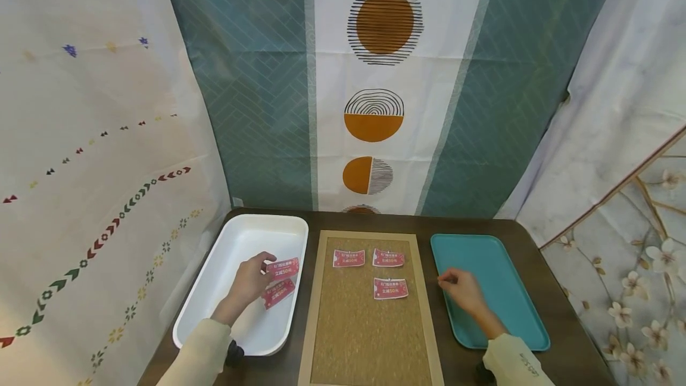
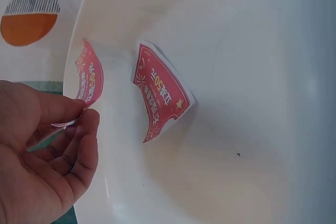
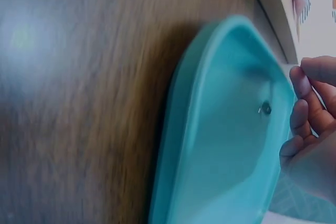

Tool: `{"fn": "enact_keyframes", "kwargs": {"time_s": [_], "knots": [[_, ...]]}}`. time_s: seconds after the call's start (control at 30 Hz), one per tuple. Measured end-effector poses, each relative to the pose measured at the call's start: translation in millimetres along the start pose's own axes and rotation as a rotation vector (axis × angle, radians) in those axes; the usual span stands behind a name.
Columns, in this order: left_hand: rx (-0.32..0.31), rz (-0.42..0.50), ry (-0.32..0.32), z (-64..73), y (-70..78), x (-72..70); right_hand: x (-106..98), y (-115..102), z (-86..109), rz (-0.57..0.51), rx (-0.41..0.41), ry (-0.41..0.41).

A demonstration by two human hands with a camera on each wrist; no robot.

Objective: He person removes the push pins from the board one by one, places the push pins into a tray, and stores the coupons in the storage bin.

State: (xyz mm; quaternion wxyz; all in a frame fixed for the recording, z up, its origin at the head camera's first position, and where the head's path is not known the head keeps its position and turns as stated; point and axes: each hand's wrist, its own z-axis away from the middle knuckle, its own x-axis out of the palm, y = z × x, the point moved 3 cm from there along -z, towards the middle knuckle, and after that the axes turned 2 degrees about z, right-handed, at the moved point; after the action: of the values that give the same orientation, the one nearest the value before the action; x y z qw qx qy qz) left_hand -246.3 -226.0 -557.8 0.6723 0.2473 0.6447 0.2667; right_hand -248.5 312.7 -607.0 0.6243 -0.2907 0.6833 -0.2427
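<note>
My left hand point(image 1: 250, 279) pinches a red-and-white paper coupon point(image 1: 283, 268) between thumb and forefinger, above the white tray point(image 1: 241, 225). A second coupon point(image 2: 164, 97) lies curled in that tray beneath it. My right hand point(image 1: 464, 289) is over the left edge of the teal tray point(image 1: 509, 290), near the corkboard point(image 1: 370, 338). Its thumb and forefinger pinch what looks like a small pale pin, mostly hidden and blurred. Another small shiny pin point(image 3: 266, 108) lies in the teal tray. On the upper corkboard hang three coupons, one of them at the top left point(image 1: 349, 258).
Both trays and the wood-framed corkboard stand on a dark wooden table point(image 1: 568, 320). A patterned curtain point(image 1: 257, 106) rises behind it, with white printed cloths point(image 1: 107, 153) at the sides.
</note>
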Motion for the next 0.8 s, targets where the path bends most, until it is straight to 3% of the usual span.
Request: {"fn": "enact_keyframes", "kwargs": {"time_s": [0.3,0.6,0.8], "knots": [[-0.069,-0.035,-0.052,-2.3,-8.2,-0.9,-18.4,13.1,-3.4,0.078,-0.011,0.001],[-0.121,-0.103,-0.145,-1.9,-17.0,8.3,-16.7,23.2,5.2,0.095,-0.002,-0.019],[-0.126,-0.124,-0.158,1.4,-18.4,9.1,-14.0,26.1,8.4,0.102,0.026,-0.038]]}}
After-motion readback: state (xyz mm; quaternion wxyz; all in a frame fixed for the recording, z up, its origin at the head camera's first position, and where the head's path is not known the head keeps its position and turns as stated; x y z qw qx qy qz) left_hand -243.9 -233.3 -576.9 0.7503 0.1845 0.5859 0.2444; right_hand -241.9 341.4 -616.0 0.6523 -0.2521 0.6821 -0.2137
